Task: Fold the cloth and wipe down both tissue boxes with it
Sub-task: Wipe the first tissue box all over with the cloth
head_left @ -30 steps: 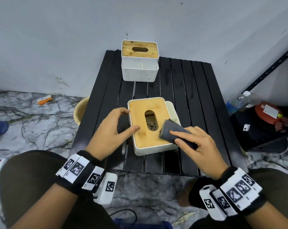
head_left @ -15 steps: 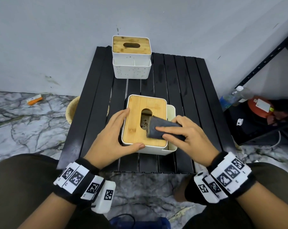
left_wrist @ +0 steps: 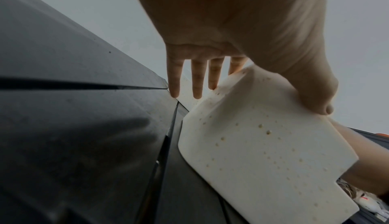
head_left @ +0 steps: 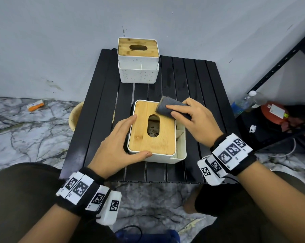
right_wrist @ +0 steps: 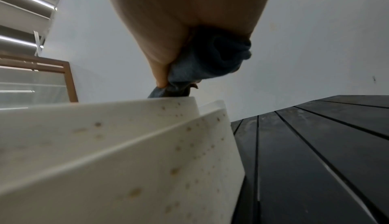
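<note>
on the far left of the head view i'm seeing a marbled floor point(head_left: 25, 134) with a small orange item point(head_left: 35, 106) lying on it, and a tan basin point(head_left: 74, 116) peeking out from under the black slatted table point(head_left: 99, 102). my left hand point(head_left: 116, 148) is bracing the near tissue box point(head_left: 153, 134), the fingers point(left_wrist: 175, 78) lying straight and slightly spread along its left wall, the thumb stretching across the front edge below the bamboo lid point(head_left: 144, 130). in the left wrist view i'm seeing the box's white speckled wall point(left_wrist: 263, 144) sitting under the thumb. the lid's oval slot point(head_left: 153, 126) is showing something dark inside; i cannot tell what. at the back of the table, against the grey wall point(head_left: 60, 50), the far tissue box point(head_left: 138, 60) is standing well apart from both hands. my right hand point(head_left: 195, 121) is pressing the folded grey cloth point(head_left: 169, 106) onto the lid's far right corner, fingers lying together on top of it, the thumb pinching it from beneath in the right wrist view point(right_wrist: 202, 68). further right, a plastic bottle point(head_left: 248, 102) and a red round object point(head_left: 272, 113) are lying at the foot of a black rack point(head_left: 279, 62)
</note>
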